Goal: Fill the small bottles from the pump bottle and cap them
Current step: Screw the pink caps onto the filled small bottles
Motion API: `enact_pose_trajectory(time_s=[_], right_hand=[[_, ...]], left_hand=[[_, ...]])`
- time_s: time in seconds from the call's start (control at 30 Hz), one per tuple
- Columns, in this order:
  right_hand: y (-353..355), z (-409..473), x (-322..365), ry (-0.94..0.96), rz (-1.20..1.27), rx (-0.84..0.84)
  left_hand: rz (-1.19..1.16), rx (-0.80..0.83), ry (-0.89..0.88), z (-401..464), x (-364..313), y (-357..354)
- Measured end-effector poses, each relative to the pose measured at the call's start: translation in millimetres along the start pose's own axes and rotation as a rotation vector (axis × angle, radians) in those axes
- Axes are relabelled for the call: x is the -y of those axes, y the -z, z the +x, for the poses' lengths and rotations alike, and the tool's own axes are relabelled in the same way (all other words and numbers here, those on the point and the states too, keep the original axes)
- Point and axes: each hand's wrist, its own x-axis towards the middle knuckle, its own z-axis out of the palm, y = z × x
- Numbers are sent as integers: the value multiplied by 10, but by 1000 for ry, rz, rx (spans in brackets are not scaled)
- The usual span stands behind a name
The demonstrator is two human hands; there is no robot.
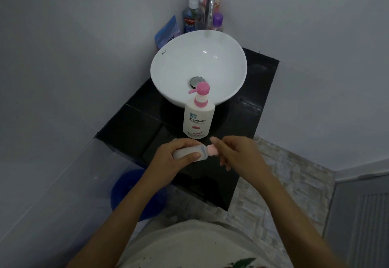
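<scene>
Both hands meet above the near edge of the black tiled bench (134, 120), each busy with one end of the same small bottle (189, 152). Left hand (176, 154) wraps around the body of this pale, translucent bottle, thumb lying along its near side, so that the bottle lies on its side with its neck pointing to the person's right. Right hand (237, 152) pinches the pink cap (212, 149) at the bottle's neck between thumb and forefinger; the other fingers of that hand curl loosely downward. Whether the cap is seated fully on the neck cannot be told. Just beyond the hands stands the pump bottle (199, 118), upright on the bench, white with a pink pump head whose spout points to the left; its label reads "Shokubutsu". Behind it, touching or nearly so, sits a round white basin (168, 72) with a metal drain plug at the bottom. A curved chrome tap (211, 0) rises at the far rim of the basin. Beside the tap stand several toiletry bottles, among them a blue mouthwash bottle (191, 17) with a white cap and a bottle with a purple cap (217, 20). A blue pouch (167, 32) leans at the far left of the basin. Below the bench on the left, a blue bucket (128, 190) shows on the floor.
</scene>
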Motion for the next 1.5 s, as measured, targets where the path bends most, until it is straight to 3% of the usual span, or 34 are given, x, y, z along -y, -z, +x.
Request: enact_pose_trajectory(time_s=[0.1, 0.27, 0.47, 0.63, 0.8, 1.0, 1.17, 1.37, 1.5], right_hand=[[20, -18, 14, -7, 22, -6], [132, -69, -26, 151, 146, 128], [5, -109, -4, 16, -11, -5], [98, -132, -46, 150, 111, 137], [-14, -145, -26, -1, 80, 42], [26, -197, -56, 117, 189, 101], [-115, -219, -89, -43, 160, 4], [-84, -281, -99, 75, 266, 52], [-113, -244, -143, -34, 229, 28]], left_hand=[[-9, -7, 6, -15, -4, 5], [-12, -24, -1, -32, -18, 23], [14, 8, -6, -47, -27, 5], [10, -8, -9, -62, -29, 10], [10, 1, 0, -77, -39, -16], [12, -21, -3, -89, -26, -16], [26, -7, 35, -107, 24, -74], [4, -30, 56, -122, 59, -48], [15, 0, 65, -127, 66, -94]])
